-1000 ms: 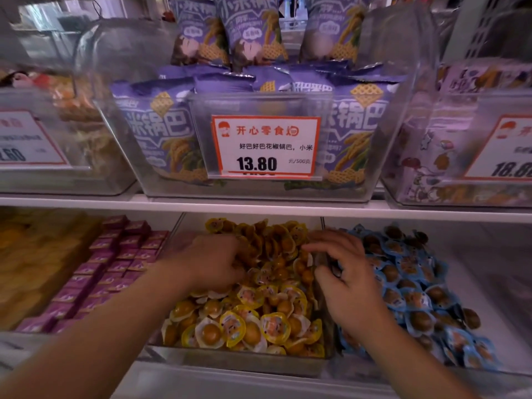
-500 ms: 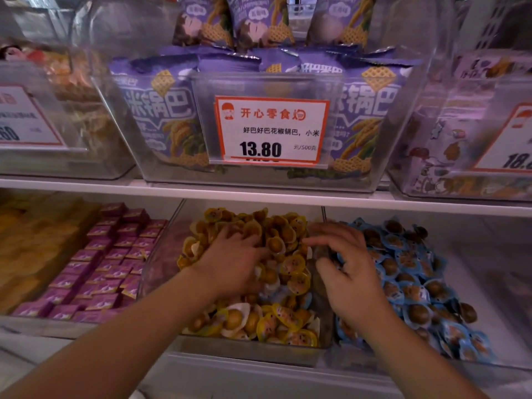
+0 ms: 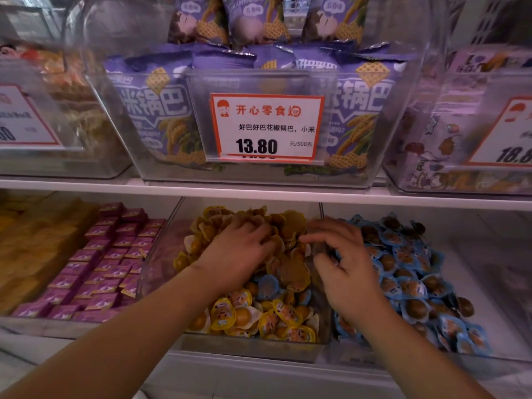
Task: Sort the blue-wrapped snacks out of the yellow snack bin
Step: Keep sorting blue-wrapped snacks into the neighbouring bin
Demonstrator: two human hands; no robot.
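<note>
Digging has pushed the left hand (image 3: 239, 251) deeper, fingers spread flat, baring a blue snack (image 3: 268, 286) among the yellow snacks (image 3: 247, 315). Right hand (image 3: 342, 263) hovers loosely curled, empty, so that stray is likely the next pick.

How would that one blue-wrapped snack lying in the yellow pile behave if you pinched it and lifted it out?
The blue-wrapped snack is a small rounded cup with a flat film rim, so it probably feels light and fairly stiff. Its glossy wrap may be slippery. It lies among loose yellow snacks beside the left hand, so neighbours would likely shift as it comes out.
</note>
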